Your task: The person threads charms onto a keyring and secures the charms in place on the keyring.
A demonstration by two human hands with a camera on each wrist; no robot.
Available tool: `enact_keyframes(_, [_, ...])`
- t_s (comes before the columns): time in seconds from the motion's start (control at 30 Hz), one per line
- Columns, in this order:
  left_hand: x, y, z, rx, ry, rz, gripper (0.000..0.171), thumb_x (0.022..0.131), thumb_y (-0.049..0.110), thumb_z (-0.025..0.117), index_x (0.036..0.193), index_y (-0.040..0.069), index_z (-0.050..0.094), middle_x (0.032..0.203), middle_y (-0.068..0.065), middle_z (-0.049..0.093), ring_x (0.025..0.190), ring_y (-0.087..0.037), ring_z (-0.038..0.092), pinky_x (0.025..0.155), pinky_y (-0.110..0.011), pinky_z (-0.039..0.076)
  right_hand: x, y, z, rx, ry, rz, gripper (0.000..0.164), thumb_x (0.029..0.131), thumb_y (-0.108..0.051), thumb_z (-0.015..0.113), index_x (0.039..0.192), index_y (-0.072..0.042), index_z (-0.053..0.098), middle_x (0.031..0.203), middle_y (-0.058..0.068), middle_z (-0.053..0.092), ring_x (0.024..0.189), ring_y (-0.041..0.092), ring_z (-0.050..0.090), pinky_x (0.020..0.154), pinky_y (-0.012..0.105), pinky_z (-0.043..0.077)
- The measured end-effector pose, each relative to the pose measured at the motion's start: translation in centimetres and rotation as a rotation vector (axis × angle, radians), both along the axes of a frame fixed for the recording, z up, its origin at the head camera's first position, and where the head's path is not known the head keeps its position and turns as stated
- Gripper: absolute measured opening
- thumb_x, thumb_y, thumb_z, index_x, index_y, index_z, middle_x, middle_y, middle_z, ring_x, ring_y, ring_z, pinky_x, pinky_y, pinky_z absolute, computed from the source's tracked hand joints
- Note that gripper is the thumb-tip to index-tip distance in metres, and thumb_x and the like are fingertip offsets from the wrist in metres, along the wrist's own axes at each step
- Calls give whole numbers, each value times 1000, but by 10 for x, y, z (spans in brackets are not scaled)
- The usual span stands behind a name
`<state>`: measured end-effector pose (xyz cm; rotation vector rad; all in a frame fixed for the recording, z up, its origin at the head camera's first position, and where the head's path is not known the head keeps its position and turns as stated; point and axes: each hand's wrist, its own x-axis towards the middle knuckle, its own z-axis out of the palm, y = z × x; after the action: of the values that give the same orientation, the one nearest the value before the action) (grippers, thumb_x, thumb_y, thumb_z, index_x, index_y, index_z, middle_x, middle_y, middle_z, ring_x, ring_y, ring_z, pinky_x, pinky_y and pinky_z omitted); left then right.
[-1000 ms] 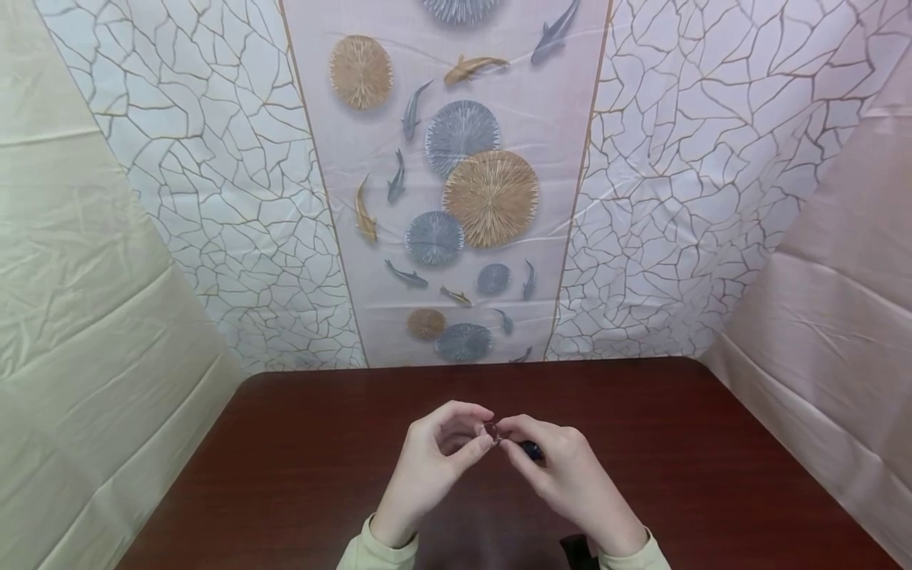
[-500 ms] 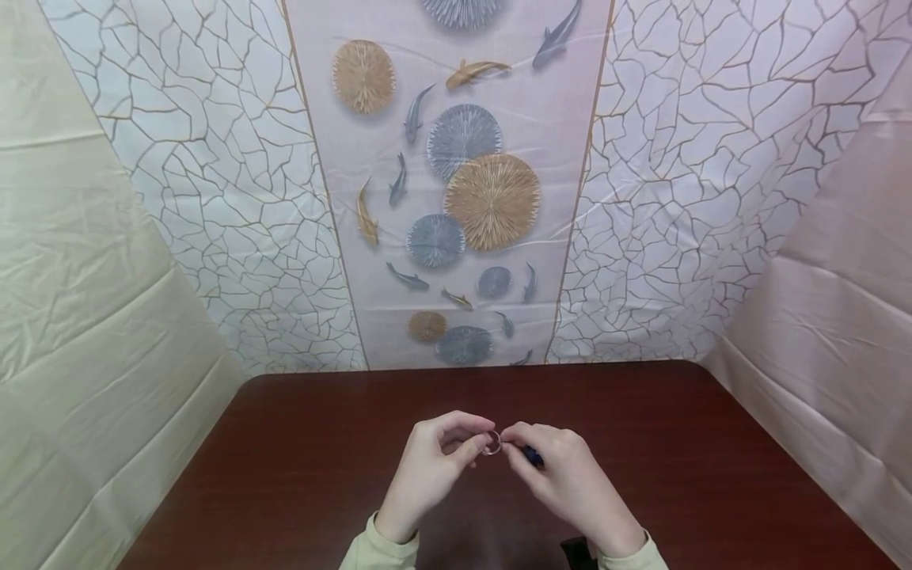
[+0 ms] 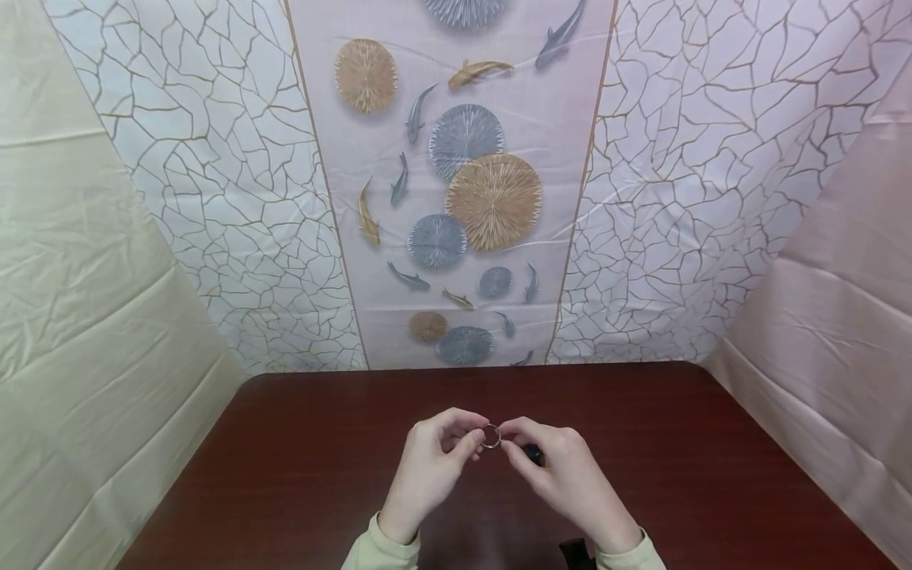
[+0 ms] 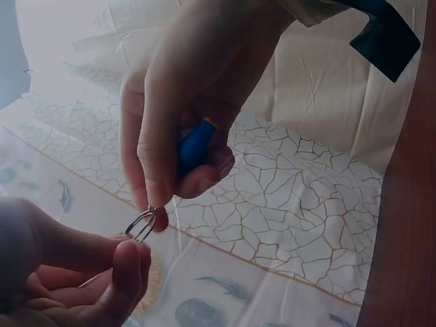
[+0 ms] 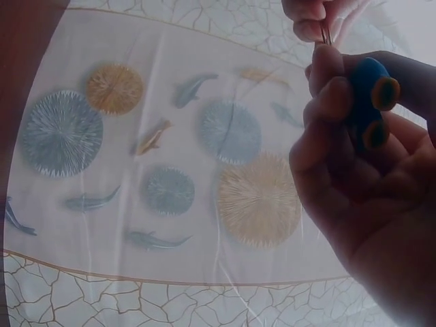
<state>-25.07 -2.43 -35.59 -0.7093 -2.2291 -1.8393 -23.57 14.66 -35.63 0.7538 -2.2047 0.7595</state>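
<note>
A thin metal split key ring [image 3: 492, 436] stands between the two hands, its round loop showing in the head view. My left hand [image 3: 435, 459] pinches its left side between thumb and index finger. At the other side, thumb and index fingertip of my right hand [image 3: 559, 467] pinch the ring. Within the right hand's curled fingers sits a small blue charm [image 5: 368, 88] with orange-rimmed round ends; fingers hide part of it. In the left wrist view the ring [image 4: 142, 223] shows its doubled wire, with the blue charm [image 4: 195, 148] above it.
Both hands are over a dark red-brown table [image 3: 299, 443]. A patterned cloth [image 3: 463, 198] with fish and round motifs hangs behind its far edge, and plain beige cloth [image 3: 107, 317] flanks the left side. A black strap [image 3: 575, 554] lies by the right wrist.
The ring has turned between the fingertips, so its open loop now faces the head camera. Both hands have shifted only slightly and keep their pinch.
</note>
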Motion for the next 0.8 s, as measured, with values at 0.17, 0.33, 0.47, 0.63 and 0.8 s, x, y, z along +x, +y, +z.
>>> enact_keyframes(0.17, [-1, -1, -2, -104, 32, -8, 12, 84, 3, 58, 92, 4, 66, 82, -13, 68, 63, -3, 59, 59, -23, 53, 0, 0, -1, 38, 39, 21, 17, 72, -4, 69, 81, -17, 64, 68, -13, 63, 62, -7, 54, 58, 8, 41])
enact_keyframes(0.33, [-1, -2, -3, -188, 48, -4, 11, 87, 9, 56, 92, 10, 66, 79, -4, 67, 66, -6, 57, 59, -17, 47, 1, 0, -3, 61, 64, 59, 17, 73, -3, 68, 80, -18, 62, 69, -15, 62, 63, -7, 53, 58, 9, 41])
enact_keyframes(0.47, [0, 0, -2, -135, -14, -51, 14, 88, 16, 55, 96, 8, 64, 81, -8, 65, 63, -4, 54, 58, -17, 48, 1, -1, -2, 50, 61, 50, 15, 75, -3, 65, 81, -16, 61, 71, -15, 63, 64, -7, 54, 58, 7, 40])
enact_keyframes(0.63, [1, 3, 0, 4, -84, -77, 21, 85, 17, 60, 103, 5, 61, 86, -16, 64, 65, -4, 57, 58, -19, 50, 0, -2, -1, -40, 67, -12, 17, 75, 0, 64, 82, -15, 60, 71, -12, 63, 65, -4, 57, 57, 8, 41])
enact_keyframes(0.8, [-2, 3, 1, 51, -71, -5, 16, 85, 13, 60, 98, 3, 62, 86, -16, 65, 66, -10, 59, 59, -22, 52, -2, -4, -1, -81, 81, 2, 15, 76, -2, 63, 84, -15, 60, 70, -10, 63, 65, -1, 58, 58, 9, 41])
